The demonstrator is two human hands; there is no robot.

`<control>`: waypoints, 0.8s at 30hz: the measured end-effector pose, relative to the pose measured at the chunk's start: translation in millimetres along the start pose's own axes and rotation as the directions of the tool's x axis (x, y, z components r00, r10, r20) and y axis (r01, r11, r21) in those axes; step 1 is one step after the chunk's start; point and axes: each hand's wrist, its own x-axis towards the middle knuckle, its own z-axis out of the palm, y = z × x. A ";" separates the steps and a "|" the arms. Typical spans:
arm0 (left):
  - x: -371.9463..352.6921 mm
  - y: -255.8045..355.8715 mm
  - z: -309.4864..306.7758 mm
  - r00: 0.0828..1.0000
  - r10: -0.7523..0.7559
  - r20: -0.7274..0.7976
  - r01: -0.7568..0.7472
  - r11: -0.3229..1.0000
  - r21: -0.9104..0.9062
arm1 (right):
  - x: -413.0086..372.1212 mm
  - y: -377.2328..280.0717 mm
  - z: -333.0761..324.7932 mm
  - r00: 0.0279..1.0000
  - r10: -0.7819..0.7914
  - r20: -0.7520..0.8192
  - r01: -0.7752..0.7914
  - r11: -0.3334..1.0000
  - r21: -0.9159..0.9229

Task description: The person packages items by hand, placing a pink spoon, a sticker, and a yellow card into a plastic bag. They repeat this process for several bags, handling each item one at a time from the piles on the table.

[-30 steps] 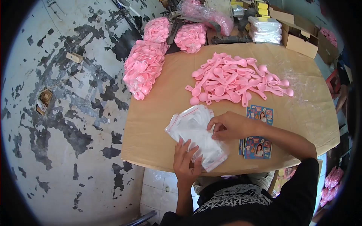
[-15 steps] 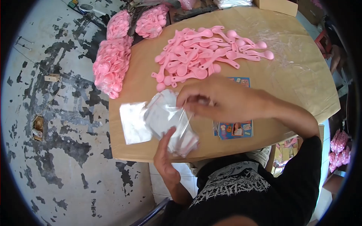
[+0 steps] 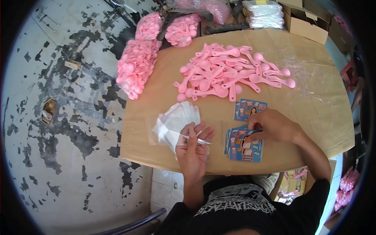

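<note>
My left hand (image 3: 192, 150), palm turned up, pinches a clear plastic bag (image 3: 164, 131) between thumb and fingers. Beneath it a fanned pile of clear bags (image 3: 184, 111) lies on the brown-covered table (image 3: 156, 88). On the right, my right hand (image 3: 279, 126) is over blue printed cards, its thumb and fingers curled at the top of the nearer card stack (image 3: 246, 150). Its fingertips appear to grip a card there, though they partly hide it. More blue cards (image 3: 243, 109) lie just behind this stack.
A heap of pink spoons (image 3: 221, 72) covers the table's far middle. Bulging bags of pink spoons (image 3: 138, 64) line the far left edge. Crumpled clear plastic (image 3: 307, 74) lies at right. Behind are stacked clear packs (image 3: 264, 15) and a cardboard box (image 3: 307, 25).
My right hand has moved from the plastic bags to the blue cards. My left hand has turned palm up with a single bag, the others now resting on the table. The view has shifted.
</note>
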 end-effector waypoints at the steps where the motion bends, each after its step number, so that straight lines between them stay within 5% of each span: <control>1: 0.1 0.3 3.0 1.000 0.015 -0.019 -0.015 1.000 0.023 | 1.1 1.6 0.1 1.000 -0.013 -0.027 0.013 1.000 0.017; 6: 0.2 -3.4 10.5 0.987 0.113 -0.116 -0.103 0.991 0.086 | 9.0 6.0 13.6 0.934 -0.126 -0.335 0.209 0.952 0.223; 9: 1.5 -7.5 8.3 0.976 0.164 -0.142 -0.151 0.983 0.102 | 4.7 -17.8 9.3 0.963 0.020 -0.269 0.119 0.862 0.492; 12: 1.6 -10.5 11.6 0.968 0.172 -0.184 -0.156 0.983 0.097 | 6.5 -14.6 15.5 0.948 -0.127 -0.291 0.257 0.846 0.468; 21: -0.3 -20.1 18.2 0.986 0.101 -0.135 -0.086 0.990 0.111 | 8.5 -19.3 27.2 0.892 -0.149 -0.427 0.328 0.864 0.383; 24: 1.2 -20.1 26.1 0.988 0.062 -0.139 -0.037 0.984 0.176 | 1.3 -16.9 13.8 0.918 -0.209 -0.336 0.304 0.915 0.264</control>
